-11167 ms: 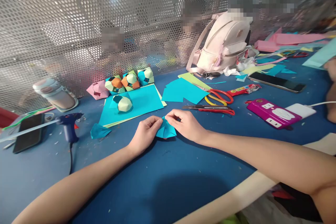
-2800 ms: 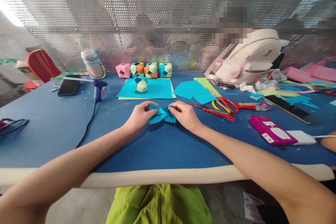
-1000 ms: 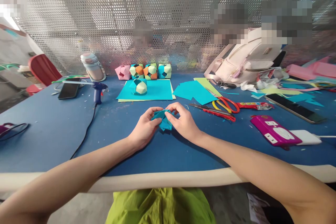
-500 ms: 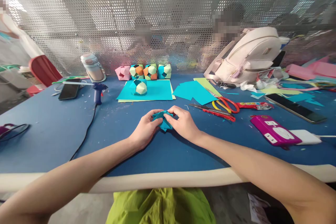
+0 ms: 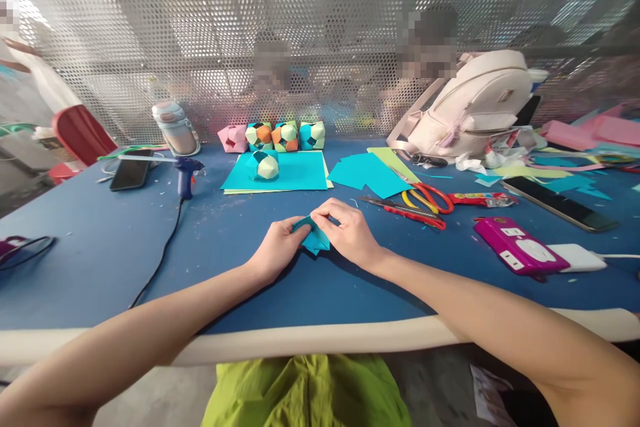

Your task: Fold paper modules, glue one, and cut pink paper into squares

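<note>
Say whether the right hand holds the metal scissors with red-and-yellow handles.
No, the right hand pinches folded blue paper while the scissors lie farther right.

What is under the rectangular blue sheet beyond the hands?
Pale green paper shows along the right and near edges of the blue sheet; the rest underneath is covered.

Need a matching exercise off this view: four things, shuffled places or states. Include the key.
1. folded blue paper
2. pink paper ball
3. backpack
4. purple socket block

A. left end of the back row
B. white adapter at its end
C. held by left hand and right hand
D. at the back, right side

Pairs: 1-C, 2-A, 3-D, 4-B
</note>
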Motion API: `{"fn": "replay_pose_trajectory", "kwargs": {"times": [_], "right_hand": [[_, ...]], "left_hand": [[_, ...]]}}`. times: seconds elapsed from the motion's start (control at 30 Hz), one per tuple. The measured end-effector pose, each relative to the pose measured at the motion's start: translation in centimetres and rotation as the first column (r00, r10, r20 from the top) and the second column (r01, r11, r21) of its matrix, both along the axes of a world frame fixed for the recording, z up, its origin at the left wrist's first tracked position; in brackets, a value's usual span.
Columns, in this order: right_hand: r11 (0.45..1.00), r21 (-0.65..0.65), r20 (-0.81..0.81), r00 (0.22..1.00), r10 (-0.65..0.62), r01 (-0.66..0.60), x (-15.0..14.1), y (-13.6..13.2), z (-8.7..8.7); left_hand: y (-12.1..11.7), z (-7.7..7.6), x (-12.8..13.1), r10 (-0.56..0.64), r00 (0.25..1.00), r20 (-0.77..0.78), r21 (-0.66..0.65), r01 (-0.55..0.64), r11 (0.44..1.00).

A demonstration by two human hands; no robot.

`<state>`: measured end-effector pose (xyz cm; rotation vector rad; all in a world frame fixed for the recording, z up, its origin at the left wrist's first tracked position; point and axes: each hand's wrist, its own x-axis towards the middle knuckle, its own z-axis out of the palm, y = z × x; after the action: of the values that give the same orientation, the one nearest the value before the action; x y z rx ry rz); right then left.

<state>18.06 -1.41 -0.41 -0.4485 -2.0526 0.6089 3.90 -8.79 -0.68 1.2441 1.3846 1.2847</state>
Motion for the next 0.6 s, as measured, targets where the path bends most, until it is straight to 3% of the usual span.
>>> {"fn": "replay_pose_trajectory", "kwargs": {"times": [0.13, 0.33, 0.6], "right_hand": [[0.999, -0.027, 0.001, 1.000, 0.019, -0.019, 0.3, 0.1, 0.6], [0.947, -0.321, 0.004, 1.000, 0.021, -0.019, 0.9, 1.0, 1.2], [0.941, -0.333, 0.110, 0.989, 0.099, -0.057, 0.7, 1.4, 0.7]], "left_hand": [[0.0, 0.2, 0.2, -0.003, 0.997, 0.075, -0.015, 0.004, 1.000], [0.4, 0.4, 0.2, 0.060, 0.922, 0.382, -0.020, -0.056, 0.998], [0.4, 0.3, 0.0, 0.080, 0.915, 0.395, -0.009, -0.083, 0.996]]}}
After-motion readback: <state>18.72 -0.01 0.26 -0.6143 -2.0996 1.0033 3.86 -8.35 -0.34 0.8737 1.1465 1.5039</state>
